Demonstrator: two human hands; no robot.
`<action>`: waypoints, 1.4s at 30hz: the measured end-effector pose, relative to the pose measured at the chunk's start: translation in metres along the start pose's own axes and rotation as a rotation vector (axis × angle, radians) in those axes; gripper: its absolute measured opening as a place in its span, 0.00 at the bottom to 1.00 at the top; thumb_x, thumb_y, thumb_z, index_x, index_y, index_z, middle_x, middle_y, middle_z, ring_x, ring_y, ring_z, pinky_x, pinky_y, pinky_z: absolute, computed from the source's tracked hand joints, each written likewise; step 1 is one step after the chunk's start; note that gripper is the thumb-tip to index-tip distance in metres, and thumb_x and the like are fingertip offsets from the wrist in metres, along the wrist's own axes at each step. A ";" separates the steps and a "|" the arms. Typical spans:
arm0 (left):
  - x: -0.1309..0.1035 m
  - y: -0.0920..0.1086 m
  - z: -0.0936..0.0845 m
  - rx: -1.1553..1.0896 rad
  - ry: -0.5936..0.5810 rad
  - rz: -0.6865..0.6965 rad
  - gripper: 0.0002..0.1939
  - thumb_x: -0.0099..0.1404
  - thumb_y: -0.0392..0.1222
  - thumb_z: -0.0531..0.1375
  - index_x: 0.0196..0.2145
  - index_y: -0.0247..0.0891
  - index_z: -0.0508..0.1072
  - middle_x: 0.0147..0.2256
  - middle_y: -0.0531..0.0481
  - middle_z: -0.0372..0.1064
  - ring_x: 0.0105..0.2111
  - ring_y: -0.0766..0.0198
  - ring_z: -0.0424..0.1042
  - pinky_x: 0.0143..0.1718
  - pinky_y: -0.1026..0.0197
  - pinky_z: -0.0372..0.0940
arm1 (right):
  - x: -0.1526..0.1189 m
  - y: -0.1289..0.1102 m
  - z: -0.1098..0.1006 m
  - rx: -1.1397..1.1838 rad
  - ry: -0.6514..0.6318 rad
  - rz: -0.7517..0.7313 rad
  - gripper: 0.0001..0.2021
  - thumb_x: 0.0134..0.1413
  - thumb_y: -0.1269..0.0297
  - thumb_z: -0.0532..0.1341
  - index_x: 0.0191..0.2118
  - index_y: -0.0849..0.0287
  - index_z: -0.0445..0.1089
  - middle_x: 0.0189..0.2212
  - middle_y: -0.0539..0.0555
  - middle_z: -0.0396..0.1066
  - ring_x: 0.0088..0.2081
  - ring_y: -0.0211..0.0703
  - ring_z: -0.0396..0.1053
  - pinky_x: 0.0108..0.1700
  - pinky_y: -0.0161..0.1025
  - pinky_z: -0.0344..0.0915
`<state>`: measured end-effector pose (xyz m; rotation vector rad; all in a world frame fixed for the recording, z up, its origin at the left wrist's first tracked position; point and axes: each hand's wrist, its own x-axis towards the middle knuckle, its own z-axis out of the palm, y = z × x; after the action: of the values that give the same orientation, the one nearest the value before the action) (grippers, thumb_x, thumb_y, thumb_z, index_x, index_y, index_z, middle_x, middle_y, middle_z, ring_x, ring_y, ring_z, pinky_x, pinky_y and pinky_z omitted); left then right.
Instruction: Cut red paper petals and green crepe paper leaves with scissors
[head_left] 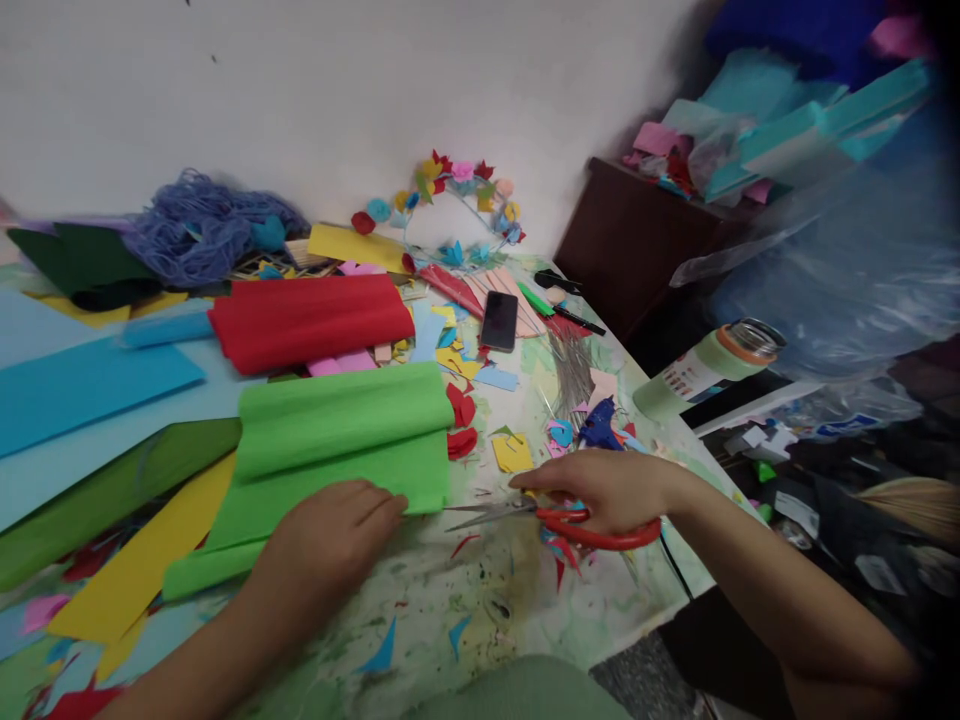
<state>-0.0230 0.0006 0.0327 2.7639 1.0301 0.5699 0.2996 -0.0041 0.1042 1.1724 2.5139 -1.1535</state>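
Bright green felt [337,425], partly rolled, lies across the table in front of me. My left hand [337,535] is closed on its near right edge, fingertips pressed at the corner. To the right, my right hand [596,485] grips red-handled scissors [600,530], with fingers around the handles. The scissor blades are slightly parted and point left, their tips close to the felt's corner. Just beyond the blades lies a small yellow felt piece [512,453]. Red felt pieces [462,442] sit at the green felt's right edge.
A red felt roll [311,320], blue yarn [199,225] and a phone [499,321] lie farther back. A flower wreath [450,200] leans against the wall. An open bottle [705,365] stands at the right edge. Wire stems [571,370] and felt scraps surround the hands.
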 end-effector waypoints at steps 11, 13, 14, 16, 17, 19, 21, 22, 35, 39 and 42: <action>-0.033 0.040 0.051 0.207 -0.274 0.295 0.18 0.64 0.25 0.45 0.41 0.31 0.72 0.38 0.38 0.75 0.32 0.59 0.73 0.30 0.59 0.69 | 0.037 0.030 0.063 -0.310 0.550 0.466 0.34 0.54 0.61 0.60 0.64 0.64 0.50 0.47 0.65 0.67 0.49 0.55 0.65 0.48 0.46 0.61; -0.036 0.042 0.055 0.204 -0.278 0.287 0.18 0.64 0.25 0.44 0.43 0.30 0.71 0.39 0.37 0.75 0.34 0.58 0.73 0.31 0.58 0.69 | 0.048 0.029 0.071 -0.310 0.577 0.461 0.34 0.53 0.64 0.61 0.64 0.63 0.50 0.47 0.64 0.67 0.49 0.54 0.64 0.48 0.46 0.60; -0.037 0.043 0.057 0.197 -0.277 0.276 0.18 0.65 0.25 0.44 0.44 0.30 0.70 0.40 0.37 0.74 0.35 0.57 0.73 0.32 0.58 0.69 | 0.052 0.027 0.073 -0.323 0.614 0.453 0.32 0.54 0.65 0.60 0.63 0.63 0.52 0.48 0.64 0.66 0.50 0.54 0.63 0.50 0.46 0.59; -0.038 0.043 0.058 0.182 -0.265 0.245 0.18 0.66 0.27 0.43 0.45 0.32 0.70 0.41 0.38 0.74 0.36 0.58 0.73 0.33 0.57 0.68 | 0.058 0.019 0.078 -0.390 0.726 0.438 0.26 0.56 0.67 0.58 0.60 0.63 0.57 0.51 0.66 0.63 0.53 0.56 0.58 0.53 0.50 0.54; -0.038 0.043 0.058 0.174 -0.266 0.229 0.18 0.67 0.28 0.43 0.44 0.33 0.70 0.41 0.39 0.74 0.35 0.58 0.73 0.33 0.57 0.68 | 0.061 0.013 0.081 -0.430 0.776 0.416 0.23 0.57 0.69 0.57 0.58 0.63 0.60 0.53 0.66 0.62 0.54 0.56 0.56 0.55 0.51 0.51; -0.036 0.044 0.056 0.153 -0.292 0.177 0.18 0.68 0.31 0.42 0.42 0.34 0.71 0.38 0.41 0.74 0.32 0.59 0.73 0.32 0.58 0.67 | 0.067 0.000 0.089 -0.471 0.768 0.295 0.18 0.57 0.73 0.54 0.54 0.61 0.64 0.52 0.64 0.63 0.53 0.54 0.56 0.54 0.50 0.51; -0.034 0.047 0.054 0.131 -0.340 0.107 0.19 0.70 0.34 0.42 0.38 0.34 0.72 0.32 0.43 0.73 0.29 0.59 0.71 0.29 0.58 0.65 | 0.074 -0.013 0.101 -0.425 0.608 0.080 0.12 0.58 0.73 0.55 0.46 0.60 0.68 0.43 0.59 0.68 0.46 0.48 0.60 0.48 0.44 0.55; -0.033 0.049 0.053 0.120 -0.363 0.067 0.19 0.70 0.35 0.42 0.37 0.35 0.72 0.29 0.45 0.72 0.27 0.59 0.71 0.28 0.58 0.65 | 0.077 -0.019 0.107 -0.391 0.533 0.019 0.08 0.58 0.71 0.55 0.42 0.60 0.69 0.39 0.57 0.69 0.42 0.47 0.61 0.45 0.42 0.57; -0.078 0.043 0.059 0.134 -0.230 -0.027 0.28 0.67 0.53 0.49 0.62 0.45 0.56 0.63 0.42 0.54 0.61 0.54 0.55 0.59 0.48 0.51 | 0.095 -0.024 0.132 -0.355 0.530 0.009 0.09 0.61 0.63 0.56 0.32 0.61 0.68 0.32 0.55 0.67 0.38 0.45 0.60 0.42 0.41 0.55; -0.089 0.029 0.051 0.159 -0.263 -0.084 0.29 0.67 0.55 0.48 0.64 0.47 0.52 0.64 0.44 0.50 0.63 0.55 0.52 0.61 0.47 0.46 | 0.094 -0.024 0.132 -0.325 0.530 0.014 0.09 0.62 0.63 0.56 0.32 0.61 0.68 0.31 0.55 0.67 0.38 0.45 0.60 0.42 0.41 0.54; -0.100 0.014 0.041 0.210 -0.266 -0.178 0.29 0.67 0.55 0.48 0.64 0.47 0.52 0.64 0.44 0.50 0.63 0.52 0.52 0.60 0.43 0.46 | 0.094 -0.023 0.134 -0.307 0.538 0.004 0.10 0.62 0.63 0.56 0.32 0.61 0.68 0.32 0.55 0.67 0.38 0.45 0.60 0.42 0.41 0.54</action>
<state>-0.0682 -0.0753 -0.0311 2.7776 1.3163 0.0701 0.1946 -0.0501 -0.0143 1.5526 2.9152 -0.4535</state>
